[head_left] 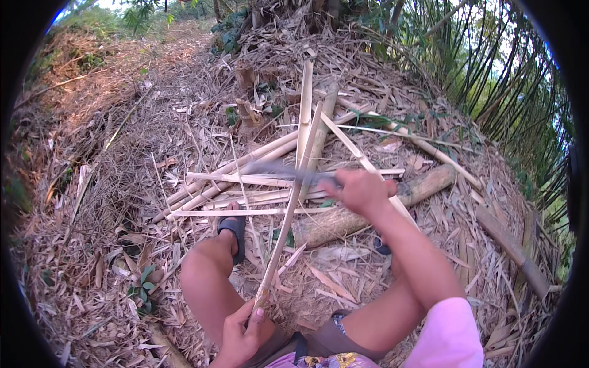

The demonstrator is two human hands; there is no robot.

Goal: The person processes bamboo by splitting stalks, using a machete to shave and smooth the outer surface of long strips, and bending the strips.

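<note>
My left hand (244, 331), low in the head view, is closed round the lower end of a long split bamboo strip (283, 236). The strip slants up and away from me, its far end over the bamboo pile. Farther off, to the right of the strip, my right hand (362, 195) is closed on the handle of a large knife. Motion smears the dark knife blade (270, 168), which points left and crosses the strip near its middle; whether they touch I cannot tell. Below the right hand lies a thick bamboo log (331, 227).
Several split bamboo pieces (261, 179) and whole poles (445, 158) lie crossed ahead. My sandalled left foot (232, 236) stands by the pile. Dry leaves cover the ground. A cut stump (250, 113) stands beyond, and upright bamboo (509, 80) grows at the right.
</note>
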